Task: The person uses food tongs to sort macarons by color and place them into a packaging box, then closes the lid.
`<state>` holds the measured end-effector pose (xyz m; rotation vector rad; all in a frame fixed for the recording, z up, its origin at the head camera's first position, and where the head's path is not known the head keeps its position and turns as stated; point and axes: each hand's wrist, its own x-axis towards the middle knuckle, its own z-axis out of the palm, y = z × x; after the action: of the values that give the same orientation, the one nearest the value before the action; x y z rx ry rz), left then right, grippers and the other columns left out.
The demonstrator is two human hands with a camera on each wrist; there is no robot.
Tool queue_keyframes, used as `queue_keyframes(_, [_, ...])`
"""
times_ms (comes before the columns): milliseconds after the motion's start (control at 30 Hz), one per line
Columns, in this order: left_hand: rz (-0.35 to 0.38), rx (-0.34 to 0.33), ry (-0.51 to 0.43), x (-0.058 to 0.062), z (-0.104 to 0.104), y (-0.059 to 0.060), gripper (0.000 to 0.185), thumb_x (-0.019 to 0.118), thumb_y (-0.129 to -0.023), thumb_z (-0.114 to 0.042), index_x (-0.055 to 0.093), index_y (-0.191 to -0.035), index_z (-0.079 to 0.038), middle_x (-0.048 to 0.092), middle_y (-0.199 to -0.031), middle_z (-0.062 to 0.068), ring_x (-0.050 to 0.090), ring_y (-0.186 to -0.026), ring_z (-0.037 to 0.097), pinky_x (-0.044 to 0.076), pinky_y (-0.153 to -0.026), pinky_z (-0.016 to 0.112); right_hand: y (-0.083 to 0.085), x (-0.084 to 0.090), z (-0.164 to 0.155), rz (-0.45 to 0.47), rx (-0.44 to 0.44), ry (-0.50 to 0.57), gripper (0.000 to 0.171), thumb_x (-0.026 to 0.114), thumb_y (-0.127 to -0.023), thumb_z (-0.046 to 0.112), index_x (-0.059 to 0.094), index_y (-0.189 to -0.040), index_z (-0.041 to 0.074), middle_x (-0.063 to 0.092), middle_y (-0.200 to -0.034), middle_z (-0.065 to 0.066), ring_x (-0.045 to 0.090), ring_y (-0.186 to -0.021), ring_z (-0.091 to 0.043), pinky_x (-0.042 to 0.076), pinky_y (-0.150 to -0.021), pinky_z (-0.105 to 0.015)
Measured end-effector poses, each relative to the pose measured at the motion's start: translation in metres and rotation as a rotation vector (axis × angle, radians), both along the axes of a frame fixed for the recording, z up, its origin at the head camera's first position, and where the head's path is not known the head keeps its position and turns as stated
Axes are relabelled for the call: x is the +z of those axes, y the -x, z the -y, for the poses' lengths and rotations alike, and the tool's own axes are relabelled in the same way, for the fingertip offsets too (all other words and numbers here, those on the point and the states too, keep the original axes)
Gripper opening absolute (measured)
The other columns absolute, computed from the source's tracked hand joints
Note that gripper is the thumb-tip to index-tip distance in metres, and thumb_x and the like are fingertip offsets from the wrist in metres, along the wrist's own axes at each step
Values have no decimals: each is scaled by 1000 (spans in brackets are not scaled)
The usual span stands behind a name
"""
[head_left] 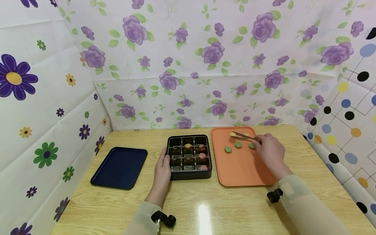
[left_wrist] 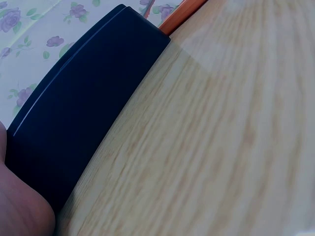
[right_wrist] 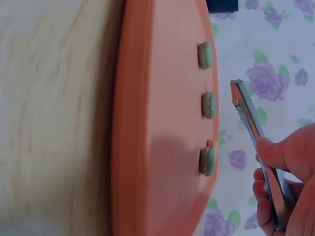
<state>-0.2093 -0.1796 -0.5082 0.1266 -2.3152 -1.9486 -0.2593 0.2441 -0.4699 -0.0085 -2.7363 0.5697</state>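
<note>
My right hand (head_left: 271, 151) grips metal tongs (right_wrist: 261, 140) above the orange tray (head_left: 241, 171). Between the tong tips is a yellow macaron (head_left: 233, 134). Below them on the tray lie green macarons (head_left: 238, 145) in a slanting row, with another yellow macaron (head_left: 246, 134) behind. My left hand (head_left: 163, 166) rests along the left side of a dark compartment box (head_left: 191, 175), fingers fairly straight against its wall. Pink macarons (head_left: 202, 155) occupy the box's right column, and a yellow macaron (head_left: 188, 145) sits in the back middle compartment. In the left wrist view, the box wall (left_wrist: 88, 93) hides its contents.
A dark blue lid-like tray (head_left: 118, 168) lies flat at the left of the wooden table (head_left: 188, 202). The orange tray stands close to the box's right side. Flowered cloth (head_left: 188, 81) hangs behind the table, with patterned cloths on both sides.
</note>
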Motion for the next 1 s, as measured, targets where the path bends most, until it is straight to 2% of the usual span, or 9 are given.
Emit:
queue_keyframes(567, [20,0,-4,0,0,0,61,35,-123,-40,23,-178,-18,21,-182,7,17,-168,34,20,-133,61,-18,23,37,-81,106,28,28,79,-106,27,82,-128,9,70,-106,-15,67,-78,-28,50,-55,-42])
queue_keyframes(700, [14,-4,-6,-1,0,1,61,35,-123,-39,23,-178,-17,21,-182,7,17,-168,34,20,-133,62,-20,26,49,-75,134,41,25,79,-106,26,82,-127,11,72,-109,-14,69,-83,-28,53,-58,-43])
queue_keyframes(1000, [13,1,-2,0,0,0,60,35,-123,-36,24,-178,-17,22,-182,8,17,-168,35,20,-133,62,-23,29,76,-62,201,52,22,78,-107,27,83,-124,13,71,-110,-10,67,-81,-25,54,-59,-41])
